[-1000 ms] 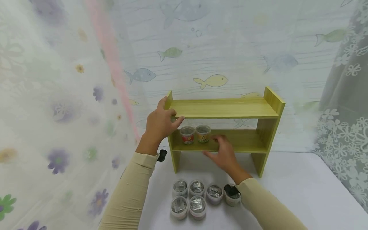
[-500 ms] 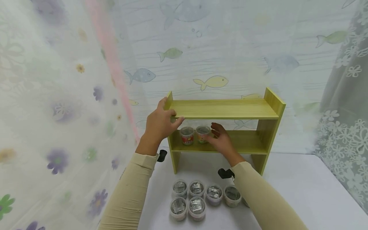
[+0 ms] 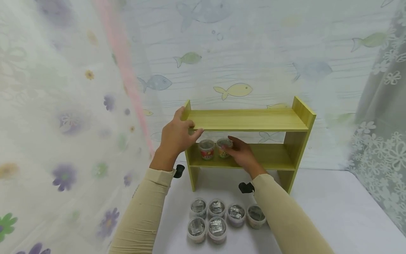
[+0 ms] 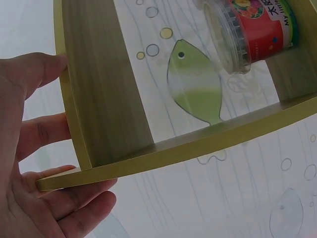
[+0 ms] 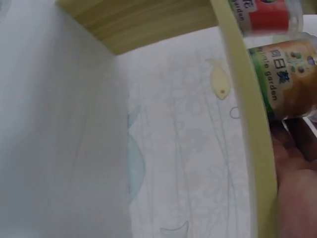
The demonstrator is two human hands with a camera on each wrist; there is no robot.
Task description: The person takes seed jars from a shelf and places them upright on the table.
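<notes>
A small yellow-green two-tier wooden shelf (image 3: 247,119) stands on the table. My left hand (image 3: 177,135) grips its upper left corner; in the left wrist view the fingers (image 4: 44,131) spread around the side panel and board edge. On the lower tier stand two clear plastic tubs side by side. The left tub (image 3: 207,151) has a red label. The other tub (image 5: 287,79) has an orange label with "little garden" lettering. My right hand (image 3: 242,153) holds this orange-labelled tub from the right, thumb across its front and fingers round its far side.
Several more lidded tubs (image 3: 217,225) stand in two rows on the white table (image 3: 323,208) before the shelf; the right sleeve (image 3: 285,211) overlaps the right end. A fish-patterned curtain (image 3: 253,53) hangs behind, and a flowered curtain (image 3: 63,141) at the left.
My right hand has risen from the lower tier's front edge and moved left, closing its thumb and fingers round the orange-labelled tub. The left hand has stayed on the shelf corner.
</notes>
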